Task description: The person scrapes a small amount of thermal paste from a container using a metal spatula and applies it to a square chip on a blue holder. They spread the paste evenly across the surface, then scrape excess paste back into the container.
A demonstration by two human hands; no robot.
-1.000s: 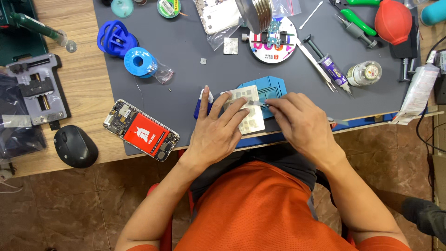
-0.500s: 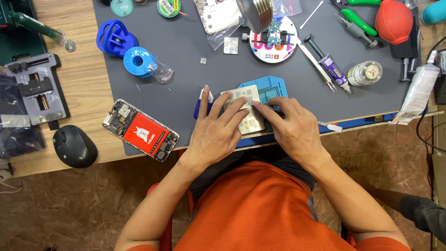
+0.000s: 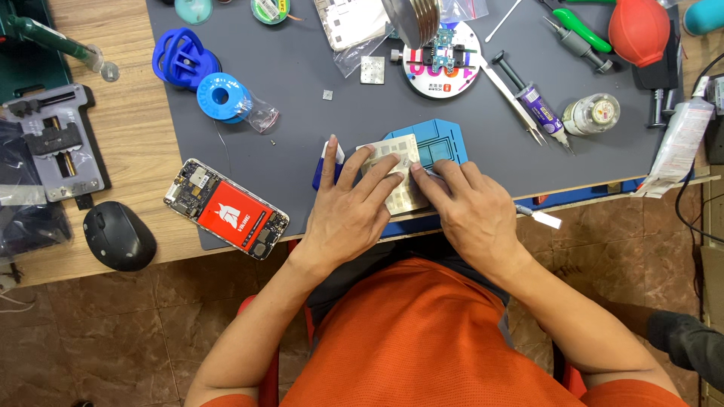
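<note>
Both hands are down on a thin pale metal stencil plate (image 3: 392, 175) w/ little grids of holes, which sits on a blue plastic repair jig (image 3: 441, 142) at the near edge of the dark grey work mat (image 3: 302, 90). Left hand (image 3: 348, 215) lies flat, fingers spread across the plate, pressing it down, index pointing far along a small blue and white tool (image 3: 329, 160) — no closed grip on anything. Right hand (image 3: 471, 211) is just beside it on the right, fingertips pinched together at the plate's right side; can't tell if there's smth tiny between them. Left of the hands, an opened phone with a red battery (image 3: 226, 209) hangs half off the mat onto the wooden desk (image 3: 128, 151), black mouse (image 3: 119, 236) further left. Far side: blue suction cup (image 3: 179, 56), blue solder spool (image 3: 220, 96), round white holder with a small circuit board (image 3: 443, 60), purple syringe (image 3: 532, 96), red rubber blower (image 3: 639, 32).
</note>
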